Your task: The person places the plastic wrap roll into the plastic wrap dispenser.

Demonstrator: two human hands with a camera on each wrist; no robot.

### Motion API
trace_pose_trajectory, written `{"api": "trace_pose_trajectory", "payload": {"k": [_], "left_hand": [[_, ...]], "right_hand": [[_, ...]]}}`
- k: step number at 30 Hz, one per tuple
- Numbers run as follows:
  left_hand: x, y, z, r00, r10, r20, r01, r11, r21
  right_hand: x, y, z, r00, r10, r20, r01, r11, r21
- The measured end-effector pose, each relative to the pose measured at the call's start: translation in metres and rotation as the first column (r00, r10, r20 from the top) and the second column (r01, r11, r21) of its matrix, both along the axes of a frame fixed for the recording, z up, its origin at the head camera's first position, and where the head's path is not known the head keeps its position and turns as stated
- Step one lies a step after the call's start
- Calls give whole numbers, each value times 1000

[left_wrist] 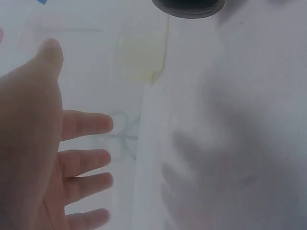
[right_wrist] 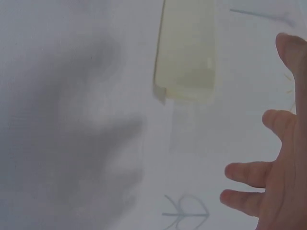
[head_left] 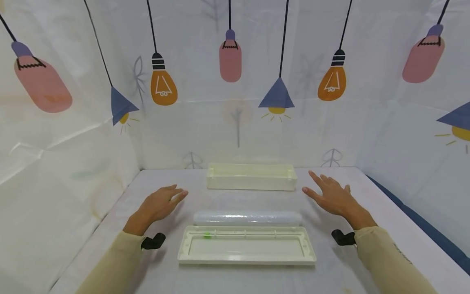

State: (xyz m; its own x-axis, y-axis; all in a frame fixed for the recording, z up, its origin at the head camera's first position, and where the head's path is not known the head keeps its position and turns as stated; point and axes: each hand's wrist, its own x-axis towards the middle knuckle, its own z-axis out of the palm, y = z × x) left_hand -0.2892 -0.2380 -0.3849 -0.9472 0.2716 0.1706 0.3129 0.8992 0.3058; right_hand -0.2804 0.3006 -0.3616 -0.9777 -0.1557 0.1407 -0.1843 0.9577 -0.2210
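Both hands hover over the white table with nothing in them. In the head view the left hand [head_left: 159, 205] is left of a roll of clear plastic film [head_left: 247, 218], its fingers spread and pointing inward. Mirroring it on the other side, the right hand [head_left: 334, 198] has its fingers apart, near the right end of a cream rectangular box [head_left: 251, 183]. In front of the roll lies a long cream lid [head_left: 247, 258], inner side up, with a rail along its back and a small green slider [head_left: 207, 235]. The wrist views show the left fingers [left_wrist: 88, 163] and right fingers [right_wrist: 247, 173] extended.
White sheeting [head_left: 238, 122] printed with hanging lamps and bulbs encloses the table at the back and both sides. The white tabletop [head_left: 242, 281] runs back to it. Dark blue cloth [head_left: 415, 216] shows past the right table edge. A black wrist mount [head_left: 153, 241] sits under the left sleeve.
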Motion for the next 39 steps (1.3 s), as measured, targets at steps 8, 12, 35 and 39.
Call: {"api": "trace_pose_trajectory", "payload": {"k": [8, 12, 35, 39], "left_hand": [[-8, -6, -5, 996, 4, 95, -16, 992, 124], [-12, -6, -6, 994, -32, 107, 11, 981, 194], [-35, -4, -9, 929, -176, 325, -32, 839, 543], [-41, -6, -12, 918, -190, 349, -53, 813, 580]], "right_hand": [[-6, 4, -4, 999, 5, 39, 2, 984, -177], [-8, 9, -6, 998, -2, 60, 17, 969, -246], [-30, 15, -22, 956, 90, 278, 114, 762, -637], [-34, 13, -23, 951, 88, 297, 134, 748, -650]]}}
